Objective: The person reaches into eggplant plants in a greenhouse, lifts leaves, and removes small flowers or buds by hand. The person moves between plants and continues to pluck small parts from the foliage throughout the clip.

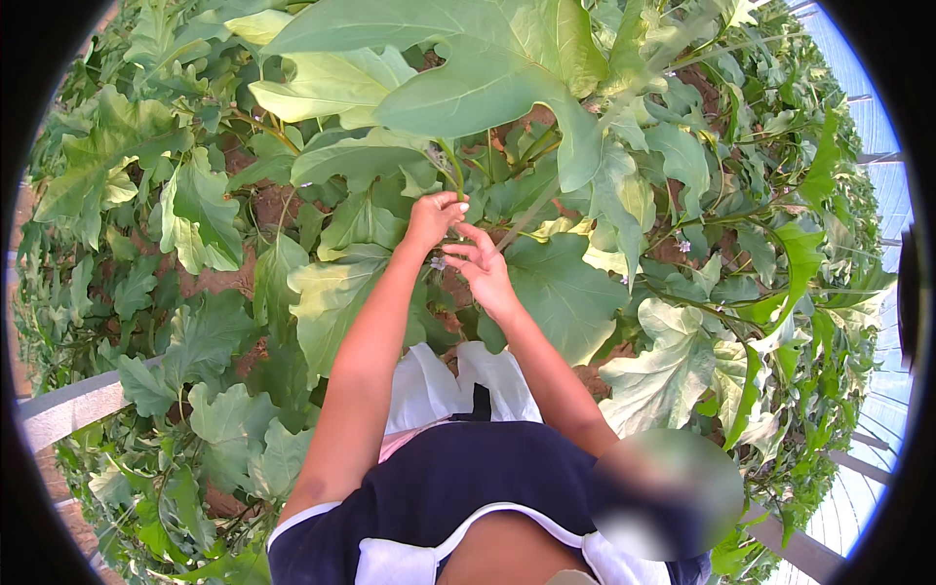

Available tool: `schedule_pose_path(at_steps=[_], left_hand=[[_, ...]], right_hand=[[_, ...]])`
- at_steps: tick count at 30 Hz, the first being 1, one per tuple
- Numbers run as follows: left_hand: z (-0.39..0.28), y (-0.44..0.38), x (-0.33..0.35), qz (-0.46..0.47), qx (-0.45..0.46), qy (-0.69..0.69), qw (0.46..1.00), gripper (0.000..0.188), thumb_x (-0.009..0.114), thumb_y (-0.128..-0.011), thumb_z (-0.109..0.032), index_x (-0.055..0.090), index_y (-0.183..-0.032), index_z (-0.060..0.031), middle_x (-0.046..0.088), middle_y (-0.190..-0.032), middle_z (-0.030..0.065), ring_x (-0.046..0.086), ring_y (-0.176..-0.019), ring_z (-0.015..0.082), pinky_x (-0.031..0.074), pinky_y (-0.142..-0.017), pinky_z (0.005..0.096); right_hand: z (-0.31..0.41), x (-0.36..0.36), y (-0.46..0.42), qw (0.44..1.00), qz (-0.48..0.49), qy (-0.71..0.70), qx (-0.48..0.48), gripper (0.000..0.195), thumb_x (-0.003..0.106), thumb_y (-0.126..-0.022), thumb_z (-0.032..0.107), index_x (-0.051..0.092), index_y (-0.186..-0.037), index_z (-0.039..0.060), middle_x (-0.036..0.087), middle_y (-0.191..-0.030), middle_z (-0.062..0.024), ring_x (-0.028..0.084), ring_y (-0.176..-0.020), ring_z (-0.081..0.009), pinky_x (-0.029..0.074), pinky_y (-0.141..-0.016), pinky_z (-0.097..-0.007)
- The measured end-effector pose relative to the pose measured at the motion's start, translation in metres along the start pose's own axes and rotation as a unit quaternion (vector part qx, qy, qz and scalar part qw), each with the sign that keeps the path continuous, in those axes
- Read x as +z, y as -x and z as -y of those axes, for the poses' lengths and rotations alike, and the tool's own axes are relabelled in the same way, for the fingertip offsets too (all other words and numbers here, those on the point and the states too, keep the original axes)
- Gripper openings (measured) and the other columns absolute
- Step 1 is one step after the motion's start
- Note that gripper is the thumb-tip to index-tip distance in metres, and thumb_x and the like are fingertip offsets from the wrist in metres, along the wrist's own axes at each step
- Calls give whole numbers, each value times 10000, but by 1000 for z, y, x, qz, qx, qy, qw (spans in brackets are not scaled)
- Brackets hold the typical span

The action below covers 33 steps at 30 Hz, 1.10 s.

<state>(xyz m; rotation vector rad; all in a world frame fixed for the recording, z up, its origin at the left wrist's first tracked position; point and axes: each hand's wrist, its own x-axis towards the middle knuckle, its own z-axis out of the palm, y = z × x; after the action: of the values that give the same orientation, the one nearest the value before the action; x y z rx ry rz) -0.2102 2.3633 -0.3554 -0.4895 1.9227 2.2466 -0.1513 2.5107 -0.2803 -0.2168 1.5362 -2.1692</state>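
Note:
Large lobed leaves of an eggplant plant point(468, 88) fill the upper middle of the view. My left hand point(436, 219) pinches a green stem point(457, 172) of this plant between thumb and fingertips, just under the big leaves. Close beside it on the right is my right hand point(479, 269), its fingers apart and partly bent, with nothing seen in them. A small pale purple flower point(437, 262) sits between the two hands. Whether the right fingertips touch a thin stem there, I cannot tell.
Dense eggplant foliage point(201, 212) surrounds me, with reddish soil point(274, 205) showing between leaves. A pale curved bar point(80, 409) crosses the lower left. Greenhouse sheeting on a frame point(881, 190) runs along the right. Another purple flower point(684, 246) is to the right.

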Motion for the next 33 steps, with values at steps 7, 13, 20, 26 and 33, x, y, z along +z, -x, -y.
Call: schedule_pose_path(at_steps=[7, 13, 20, 26, 33], left_hand=[[-8, 49, 38, 256, 210, -223, 917, 375, 565, -844, -69, 542, -1215, -20, 620, -1050, 104, 581, -926, 248, 458, -853, 349], [-27, 86, 44, 327, 110, -263, 901, 342, 528, -897, -299, 560, -1101, -26, 666, -903, 113, 593, -927, 226, 436, -864, 374], [3, 74, 34, 278, 107, -220, 929, 481, 506, -932, -152, 366, -1372, -19, 668, -1073, 109, 610, -1003, 226, 444, -900, 339], [-22, 91, 37, 322, 64, -260, 908, 364, 475, -938, -74, 342, -1258, 36, 651, -1093, 181, 621, -1004, 232, 459, -888, 340], [93, 68, 18, 178, 164, -13, 970, 65, 579, -849, -15, 540, -901, -14, 692, -922, 125, 670, -837, 231, 497, -737, 302]], right_hand=[[27, 9, 23, 969, -91, 175, -147, 406, 361, -782, -143, 485, -1148, -18, 499, -1211, -137, 545, -1084, -246, 434, -960, -369], [77, 20, 41, 880, -225, 374, -185, 350, 474, -848, -74, 494, -1196, -52, 529, -1181, -224, 607, -977, -278, 491, -832, -317], [22, 2, 91, 849, -429, 277, -135, 463, 738, -801, 158, 471, -1141, -8, 537, -986, -111, 545, -927, -196, 457, -823, -318], [47, -7, 58, 964, -246, 98, 17, 216, 696, -770, 25, 642, -978, 4, 651, -893, -24, 588, -801, -115, 472, -748, -267], [18, 15, 104, 934, -275, 208, -97, 141, 565, -898, 88, 617, -1019, 39, 612, -1002, -42, 558, -935, -141, 464, -807, -292]])
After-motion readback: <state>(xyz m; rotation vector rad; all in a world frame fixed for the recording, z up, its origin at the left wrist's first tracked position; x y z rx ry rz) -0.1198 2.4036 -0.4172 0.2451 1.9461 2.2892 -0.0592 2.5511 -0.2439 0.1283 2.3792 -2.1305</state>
